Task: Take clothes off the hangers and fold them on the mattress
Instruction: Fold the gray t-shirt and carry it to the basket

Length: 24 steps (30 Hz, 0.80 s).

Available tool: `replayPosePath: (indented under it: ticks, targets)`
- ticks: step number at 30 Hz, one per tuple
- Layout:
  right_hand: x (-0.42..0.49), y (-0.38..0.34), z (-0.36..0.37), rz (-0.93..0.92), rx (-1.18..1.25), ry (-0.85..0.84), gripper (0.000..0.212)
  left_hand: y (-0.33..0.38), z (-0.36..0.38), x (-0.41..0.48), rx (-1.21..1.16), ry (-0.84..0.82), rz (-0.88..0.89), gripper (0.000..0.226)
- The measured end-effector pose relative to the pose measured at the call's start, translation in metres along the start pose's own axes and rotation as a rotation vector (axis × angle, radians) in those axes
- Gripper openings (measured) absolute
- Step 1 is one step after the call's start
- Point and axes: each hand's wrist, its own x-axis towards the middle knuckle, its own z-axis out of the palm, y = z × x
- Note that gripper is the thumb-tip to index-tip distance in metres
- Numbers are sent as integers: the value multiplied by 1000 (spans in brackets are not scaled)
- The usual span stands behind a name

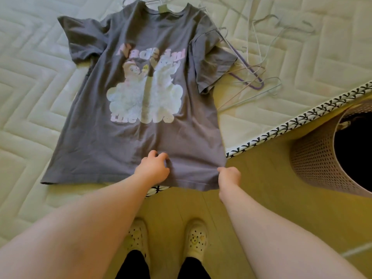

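- A grey short-sleeved T-shirt (pixel 128 141) of soft, slightly creased knit lies print side up on the mattress, collar away from the person, hem towards them
- Its front carries a pastel print: pink lettering above cartoon figures on white, cloud-like puffs; the wording is too blurred to read
- Both sleeves are spread out; the right-hand one is rumpled and lies over part of a loose heap of thin wire hangers (pixel 259 63), pale ones and a purple one, tangled together on the mattress just beside the shirt
- More pale wire shows just beyond the collar; whether it is inside the neck cannot be told
- The left hand (pixel 153 170) rests on the lower middle of the shirt, knuckles up, fingers (pixel 159 156) curled down and gathering a small fold of cloth against the thumb
- The right hand (pixel 229 176) is a tight fist at the shirt's lower right corner, fingers narrow, pinching the side edge just above the hem
- Both bare forearms reach straight forward from the bottom of the view
- The cream quilted mattress (pixel 30 97) has a stitched zigzag pattern and a black-and-white patterned edge trim (pixel 302 117); the shirt's hem overhangs its near corner
- Below lies a yellowish plank floor (pixel 261 198), where the person stands in cream perforated clogs (pixel 196 238)
- A round pale perforated plastic laundry basket (pixel 314 158) stands on the floor at the right, beside the mattress, its inside dark
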Motion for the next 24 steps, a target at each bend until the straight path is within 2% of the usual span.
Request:
replayPosePath:
  ticks: [1,4,6,9,11,12,16,19,24]
  targets:
    - [0,-2,-8,-14,16,17,1,3,0,0,17,-23,0,42]
    - [4,-11,-23,-26,62,75,17,18,-1,0,55,-89,23,45]
    - [9,-11,-25,45,39,57,24,25,-3,3,77,-152,2,48]
    - [17,-9,-27,169,-217,-19,39,32,-13,6,158,-259,-55,48]
    - [21,-17,-29,109,-436,6,51,38,-26,9,153,-276,-43,45]
    - [22,-27,-27,75,-465,16,52,42,-38,12,110,-250,-10,39]
    - [30,-80,-11,-20,-302,20,25,60,-88,28,-103,-39,110,27]
    - [36,-133,11,-23,-193,-2,5,72,-134,45,-333,22,132,28]
    - [66,-201,46,-91,-93,-40,13,86,-183,82,-580,124,126,22]
